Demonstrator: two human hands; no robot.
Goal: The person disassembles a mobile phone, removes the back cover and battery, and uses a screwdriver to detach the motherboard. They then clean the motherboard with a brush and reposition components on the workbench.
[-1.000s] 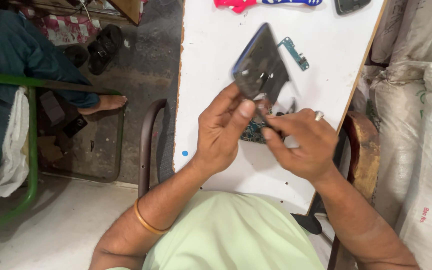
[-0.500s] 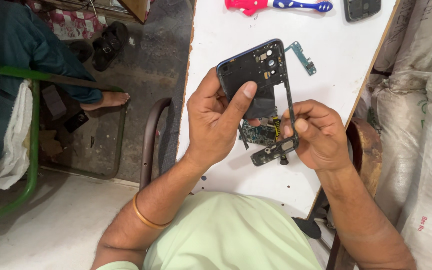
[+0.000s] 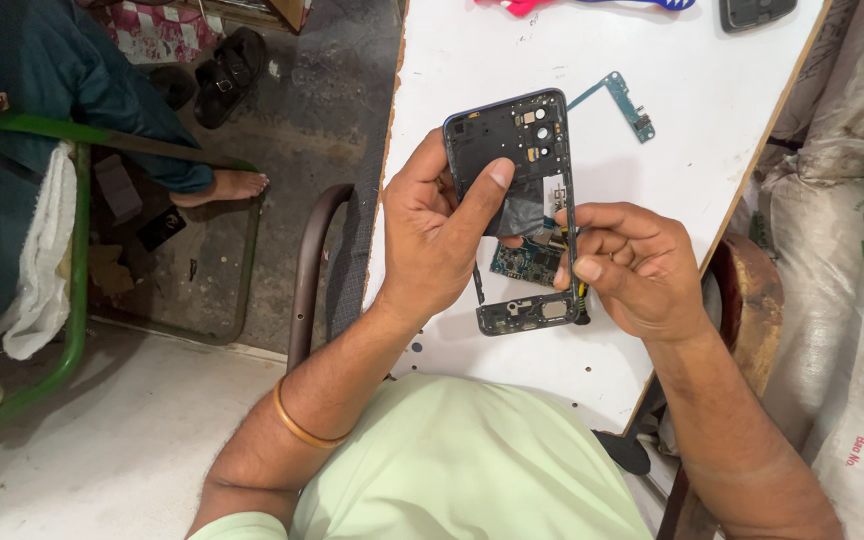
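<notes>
Dark plastic frame point(image 3: 512, 190) sits gripped in your left hand point(image 3: 442, 240) above the table point(image 3: 652, 330); your right hand point(image 3: 632, 265) pinches its edge, so pry gently near the board point(image 3: 524, 262).

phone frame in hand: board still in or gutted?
Gutted. The phone frame is hollow in its lower half; a green board shows through. Left hand grips it.

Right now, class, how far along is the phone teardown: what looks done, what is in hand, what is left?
Done: a small flex board lies loose on the white table. In hand: the left hand grips the dark phone frame; the right hand pinches its lower right edge. Left: a circuit board shows through the frame's opening.
</notes>
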